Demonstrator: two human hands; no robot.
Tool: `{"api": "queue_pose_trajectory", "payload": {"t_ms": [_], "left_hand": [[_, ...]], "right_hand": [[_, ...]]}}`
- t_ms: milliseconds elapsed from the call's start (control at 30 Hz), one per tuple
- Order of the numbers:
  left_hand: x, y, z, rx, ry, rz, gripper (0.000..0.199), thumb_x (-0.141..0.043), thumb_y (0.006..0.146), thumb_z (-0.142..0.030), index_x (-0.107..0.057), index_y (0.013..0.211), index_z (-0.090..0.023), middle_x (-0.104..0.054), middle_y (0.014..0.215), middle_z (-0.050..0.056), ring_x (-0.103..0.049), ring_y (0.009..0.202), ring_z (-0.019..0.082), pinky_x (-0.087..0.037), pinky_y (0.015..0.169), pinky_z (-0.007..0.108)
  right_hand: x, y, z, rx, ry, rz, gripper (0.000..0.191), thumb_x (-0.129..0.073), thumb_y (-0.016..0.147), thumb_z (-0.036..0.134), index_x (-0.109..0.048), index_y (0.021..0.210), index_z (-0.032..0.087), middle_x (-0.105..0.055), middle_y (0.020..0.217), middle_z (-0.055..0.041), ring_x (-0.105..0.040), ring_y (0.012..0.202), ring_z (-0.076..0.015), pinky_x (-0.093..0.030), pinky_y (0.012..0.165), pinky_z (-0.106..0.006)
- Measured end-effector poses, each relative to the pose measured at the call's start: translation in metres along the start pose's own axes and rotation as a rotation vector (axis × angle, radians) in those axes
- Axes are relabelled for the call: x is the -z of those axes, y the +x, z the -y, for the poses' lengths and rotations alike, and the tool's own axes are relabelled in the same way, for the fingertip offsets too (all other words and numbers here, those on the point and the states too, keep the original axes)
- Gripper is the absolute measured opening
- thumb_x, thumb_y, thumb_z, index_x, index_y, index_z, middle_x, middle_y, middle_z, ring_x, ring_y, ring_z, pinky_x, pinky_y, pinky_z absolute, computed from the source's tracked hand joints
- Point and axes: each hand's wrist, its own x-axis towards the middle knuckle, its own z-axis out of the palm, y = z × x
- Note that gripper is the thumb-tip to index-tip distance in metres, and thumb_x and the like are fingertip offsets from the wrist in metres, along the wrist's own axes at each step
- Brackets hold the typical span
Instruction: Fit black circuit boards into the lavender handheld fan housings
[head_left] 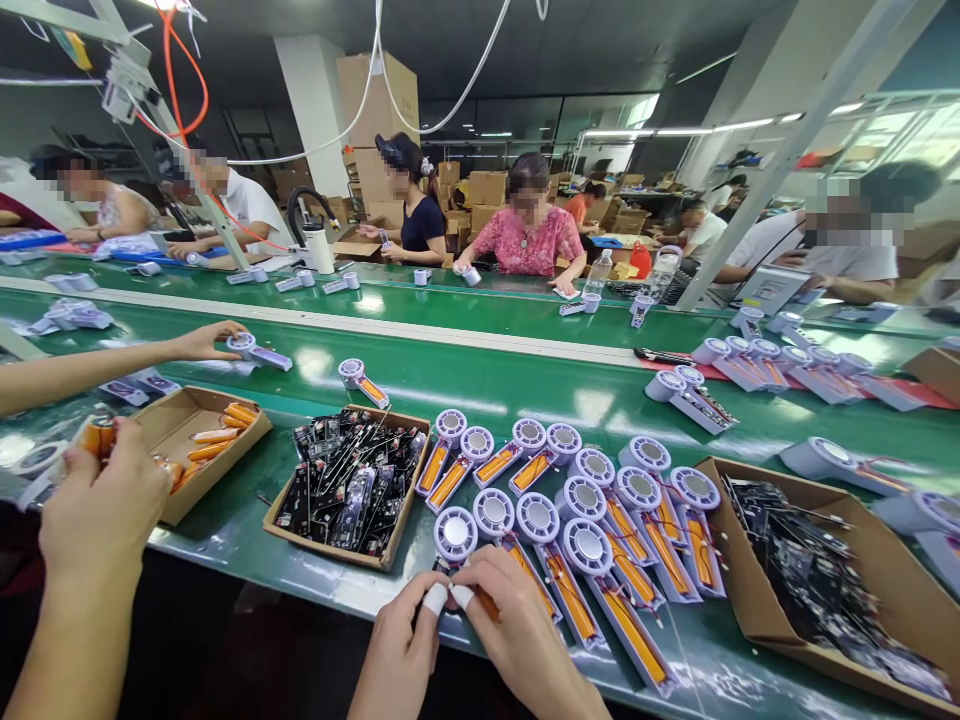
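Observation:
In the head view, a lavender handheld fan (455, 533) with a round slotted head is held near the table's front edge. My left hand (401, 645) and my right hand (521, 630) close on its handle from either side, fingertips meeting just below the head. White covers wrap the thumb tips. The pinch hides most of the handle, with a dark part showing under the head. Beside my right hand lie several similar fans (589, 546), orange battery cells (634, 635) in their open handles. A cardboard tray of black circuit boards (352, 480) stands beyond my left hand.
A second cardboard box (765, 610) with circuit boards stands at the right. On the left, a co-worker's hand (97, 510) holds an orange cell by a battery box (251, 440); another hand (210, 342) touches a fan on the green conveyor belt (480, 375). Co-workers sit across.

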Motion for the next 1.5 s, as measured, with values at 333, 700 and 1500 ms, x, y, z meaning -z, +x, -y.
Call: {"api": "queue_pose_trajectory", "payload": {"t_ms": [333,700,1500], "left_hand": [[-0.005,-0.009,0.0,-0.044,0.091,-0.167,0.039,-0.046,0.091,-0.045,-0.057,0.119,-0.02,-0.06,0.057,-0.003,-0.053,0.048,0.015,-0.047,0.055,0.026],[0.005,-0.007,0.016,-0.467,0.393,-0.202,0.033,-0.048,0.091,-0.025,-0.068,0.117,-0.022,-0.073,0.117,0.008,-0.07,0.104,0.022,-0.057,0.086,0.027],[0.035,-0.001,-0.006,-0.073,0.3,0.053,0.041,-0.048,0.088,-0.025,-0.061,0.128,-0.026,-0.076,0.088,0.003,-0.069,0.08,0.02,-0.05,0.08,0.028]], "right_hand": [[-0.008,0.003,0.004,-0.013,-0.131,-0.078,0.019,-0.054,0.084,0.002,-0.059,0.084,0.02,-0.06,0.087,-0.0027,-0.055,0.083,-0.0204,-0.041,0.071,-0.03],[-0.011,-0.002,0.005,0.054,-0.467,-0.024,0.022,-0.047,0.085,0.001,-0.056,0.085,0.021,-0.06,0.09,-0.0039,-0.053,0.081,-0.0231,-0.038,0.071,-0.034],[0.043,-0.011,-0.008,-0.136,-0.073,-0.031,0.04,-0.045,0.09,0.008,-0.057,0.122,0.029,-0.061,0.12,-0.0039,-0.058,0.11,-0.0211,-0.045,0.095,-0.034]]}}
